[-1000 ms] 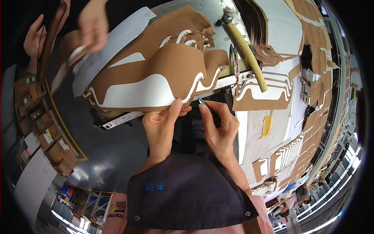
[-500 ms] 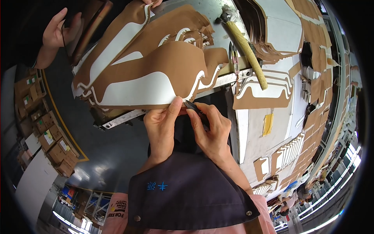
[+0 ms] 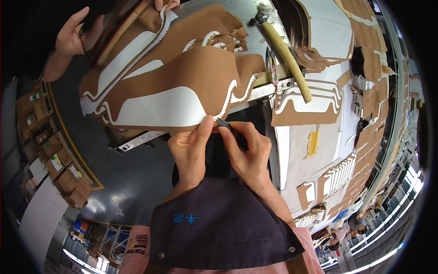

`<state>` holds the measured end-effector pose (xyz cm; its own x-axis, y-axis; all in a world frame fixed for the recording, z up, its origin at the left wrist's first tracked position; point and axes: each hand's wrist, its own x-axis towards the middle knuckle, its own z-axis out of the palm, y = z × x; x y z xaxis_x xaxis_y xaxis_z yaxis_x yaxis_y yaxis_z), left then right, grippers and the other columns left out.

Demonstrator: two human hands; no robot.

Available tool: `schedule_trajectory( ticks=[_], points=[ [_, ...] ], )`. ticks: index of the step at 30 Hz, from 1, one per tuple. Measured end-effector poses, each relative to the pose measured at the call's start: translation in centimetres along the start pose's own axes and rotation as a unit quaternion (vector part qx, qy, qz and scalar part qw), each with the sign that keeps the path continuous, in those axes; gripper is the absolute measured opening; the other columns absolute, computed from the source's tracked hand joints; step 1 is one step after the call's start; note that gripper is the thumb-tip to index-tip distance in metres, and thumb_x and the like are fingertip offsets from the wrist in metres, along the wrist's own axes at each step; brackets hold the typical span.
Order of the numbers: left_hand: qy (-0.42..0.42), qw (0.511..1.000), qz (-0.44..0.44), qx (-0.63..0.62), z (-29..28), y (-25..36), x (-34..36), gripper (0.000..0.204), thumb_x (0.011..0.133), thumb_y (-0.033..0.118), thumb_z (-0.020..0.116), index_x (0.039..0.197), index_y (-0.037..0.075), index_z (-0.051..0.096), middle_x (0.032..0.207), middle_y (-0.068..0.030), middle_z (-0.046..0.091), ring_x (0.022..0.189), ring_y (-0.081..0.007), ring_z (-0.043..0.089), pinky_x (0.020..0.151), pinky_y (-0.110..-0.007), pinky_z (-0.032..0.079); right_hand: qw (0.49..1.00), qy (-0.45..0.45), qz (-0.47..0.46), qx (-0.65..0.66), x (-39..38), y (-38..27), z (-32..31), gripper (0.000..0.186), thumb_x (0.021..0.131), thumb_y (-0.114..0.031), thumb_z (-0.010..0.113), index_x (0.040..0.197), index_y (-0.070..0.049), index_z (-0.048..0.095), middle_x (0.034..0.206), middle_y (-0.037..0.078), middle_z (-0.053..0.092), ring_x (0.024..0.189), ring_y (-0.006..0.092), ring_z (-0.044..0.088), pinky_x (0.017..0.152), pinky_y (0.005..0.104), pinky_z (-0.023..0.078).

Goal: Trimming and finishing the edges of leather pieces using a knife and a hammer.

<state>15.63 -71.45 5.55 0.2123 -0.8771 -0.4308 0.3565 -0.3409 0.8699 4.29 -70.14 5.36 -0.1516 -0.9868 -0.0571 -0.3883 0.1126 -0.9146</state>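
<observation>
pinching the near edge of a brown-and-white panel with the left hand, thumb on top. gripping a dark pointed tool in the right hand, between thumb and forefinger. looks to have the tip at the panel edge, just beside the left thumb; can't tell whether cutting in or only touching.

vs a second ago: had the tip off to the right, apart from the thumb. now brought in, and held at about the same spot as half a second ago. reads as actual work on that bit of edge, with both hands tied up there. can't make out any change in the edge itself.

find the panel at the front of the worktop, over other brown panels, its near edge above a metal rail.

farther left, note a co-worker's open hand by a brown bar, plus a second panel, not lying there a second ago. leaves the held edge undisturbed, as far as visible.

past the stack, see a yellow stick with a dark end beside a slim metal tool. off right, more cut pieces. far left, cartons.
</observation>
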Motion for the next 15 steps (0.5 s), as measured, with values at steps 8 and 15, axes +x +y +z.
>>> schedule_trajectory(
  ticks=[8, 15],
  points=[
    [-0.013, 0.999, 0.001, 0.04, -0.4, 0.0, 0.3, 0.017, 0.097, 0.01, 0.063, 0.101, -0.006, 0.068, 0.091, -0.0098, 0.07, 0.082, -0.0143, 0.067, 0.079, -0.03, 0.056, 1.0, 0.012, -0.019, -0.01, 0.4, 0.5, 0.1, 0.013, 0.086, -0.005, 0.073, 0.09, 0.001, 0.063, 0.072, 0.012, 0.065, 0.056, 0.0222, 0.065, 0.049, 0.0293, 0.047],
    [-0.039, 0.997, -0.07, -0.003, -0.3, 0.3, 0.8, 0.022, 0.099, 0.015, 0.061, 0.102, -0.005, 0.068, 0.092, -0.0088, 0.07, 0.085, -0.0134, 0.067, 0.083, -0.03, 0.055, 0.997, 0.034, -0.037, -0.052, -0.1, 0.1, -0.3, 0.02, 0.085, -0.007, 0.076, 0.096, 0.001, 0.061, 0.072, 0.011, 0.064, 0.055, 0.0188, 0.064, 0.049, 0.0286, 0.048]
  ],
)
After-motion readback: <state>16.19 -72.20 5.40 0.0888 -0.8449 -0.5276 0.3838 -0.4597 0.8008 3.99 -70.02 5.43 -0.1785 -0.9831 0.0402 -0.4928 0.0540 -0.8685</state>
